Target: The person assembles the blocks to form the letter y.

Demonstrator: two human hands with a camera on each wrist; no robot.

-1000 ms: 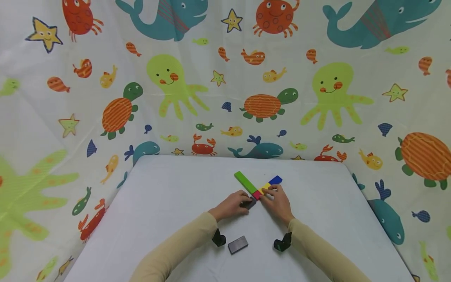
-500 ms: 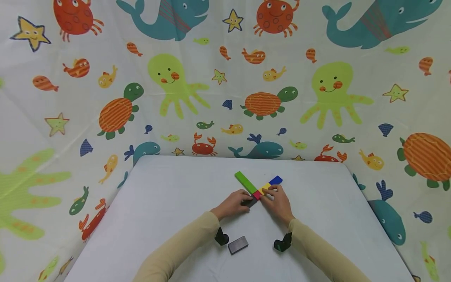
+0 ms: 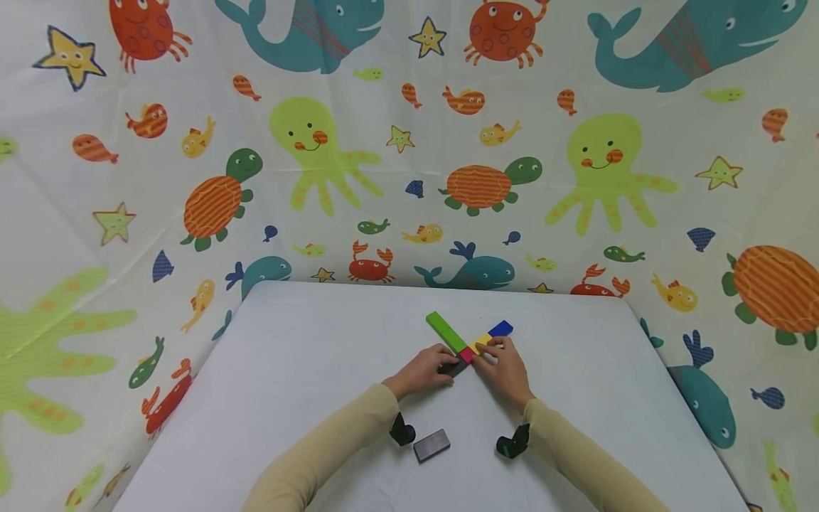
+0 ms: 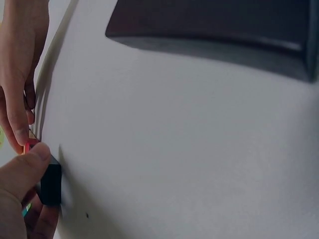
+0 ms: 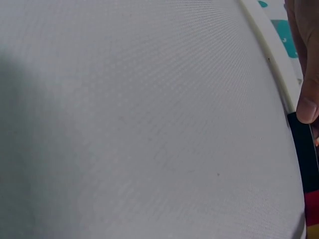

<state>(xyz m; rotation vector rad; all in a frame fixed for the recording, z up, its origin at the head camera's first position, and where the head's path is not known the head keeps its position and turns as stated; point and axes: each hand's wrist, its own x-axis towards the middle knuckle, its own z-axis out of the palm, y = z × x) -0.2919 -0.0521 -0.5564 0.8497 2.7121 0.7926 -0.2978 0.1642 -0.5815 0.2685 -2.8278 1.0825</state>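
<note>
My left hand (image 3: 419,371) grips a black block (image 3: 457,366) between thumb and fingers. Its thumb (image 4: 40,151) rests along that black block (image 4: 51,184) in the left wrist view. A red block (image 3: 468,355) sits against the block's far end, where a long green block (image 3: 446,331) and a yellow block (image 3: 481,343) meet it. My right hand (image 3: 507,371) pinches the yellow block close to the red one, partly covering it. Beyond the yellow lies a blue block (image 3: 502,328), in line with it. The right wrist view catches the left thumb (image 5: 307,107) on the black block.
A loose dark grey block (image 3: 431,446) lies on the white table (image 3: 307,370) between the forearms. Small black wrist cameras (image 3: 402,431) hang under both wrists. Behind the table's far edge rises a curtain (image 3: 409,156) printed with sea animals.
Over the second, my left hand has shifted slightly right and forward, bringing the black block's end up to the red block. The right hand and the other blocks have stayed put.
</note>
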